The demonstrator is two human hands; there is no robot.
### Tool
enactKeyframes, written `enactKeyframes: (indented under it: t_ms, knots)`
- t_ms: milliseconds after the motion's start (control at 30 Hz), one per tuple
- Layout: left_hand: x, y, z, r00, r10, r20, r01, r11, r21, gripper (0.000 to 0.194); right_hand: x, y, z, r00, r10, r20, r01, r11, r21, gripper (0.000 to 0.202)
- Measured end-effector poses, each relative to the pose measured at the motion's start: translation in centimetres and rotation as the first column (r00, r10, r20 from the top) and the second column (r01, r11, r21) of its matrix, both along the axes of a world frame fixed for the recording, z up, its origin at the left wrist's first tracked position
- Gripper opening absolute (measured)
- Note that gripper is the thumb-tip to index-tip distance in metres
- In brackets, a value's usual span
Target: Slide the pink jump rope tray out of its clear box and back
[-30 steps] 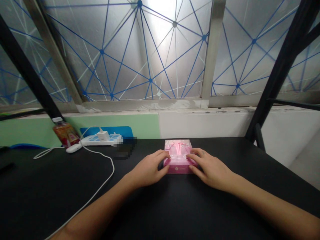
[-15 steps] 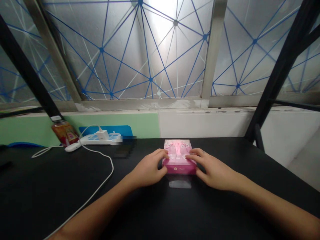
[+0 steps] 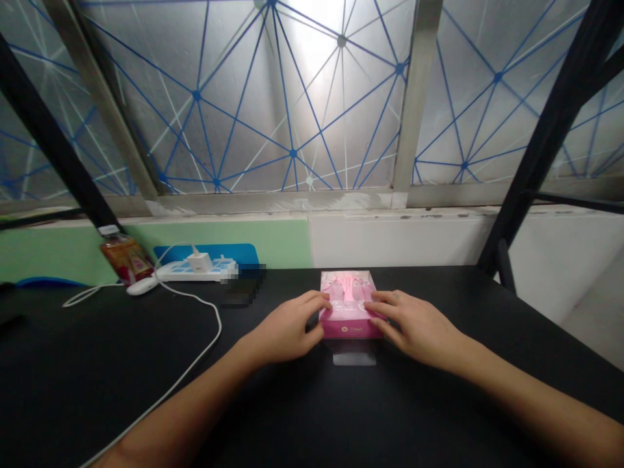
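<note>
A pink and white box (image 3: 348,305) with a printed picture on its lid lies on the black table (image 3: 312,416). My left hand (image 3: 297,325) holds its left edge, fingertips on the lid and thumb at the front left corner. From the right, my right hand (image 3: 414,325) grips the other edge, with fingers over the lid and the thumb against the front face. Just before the box, a pale strip (image 3: 354,359) shows on the tabletop; whether it is a clear flap or a reflection I cannot make out.
At the back left stand a drink bottle (image 3: 125,255) and a white power strip (image 3: 219,269) with a charger (image 3: 199,262) plugged in. A white cable (image 3: 218,325) runs forward past my left forearm. Black frame posts (image 3: 526,162) rise at both sides before the patterned window.
My right thumb has moved from the box's right side onto its front face. The box has shifted very slightly to the right, and my left hand stays on its edge.
</note>
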State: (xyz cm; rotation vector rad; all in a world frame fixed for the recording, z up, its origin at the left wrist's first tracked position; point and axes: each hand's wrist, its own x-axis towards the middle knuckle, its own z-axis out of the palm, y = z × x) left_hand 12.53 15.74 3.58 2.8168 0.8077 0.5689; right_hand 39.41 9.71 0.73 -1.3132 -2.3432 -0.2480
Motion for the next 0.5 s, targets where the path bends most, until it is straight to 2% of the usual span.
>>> enactKeyframes:
  t_ms: [300,500]
  knots:
    - [-0.13,-0.22,0.65,1.000,0.017,-0.010,-0.018,1.000,-0.026,0.024,-0.53,-0.12,0.49,0.995,-0.035,0.099,0.031,0.999,0.034,0.031]
    - [-0.28,-0.24,0.77,1.000,0.003,-0.012,-0.003,1.000,-0.023,0.026,-0.65,0.09,-0.19,0.992,-0.054,0.112,0.048,0.998,0.050,0.035]
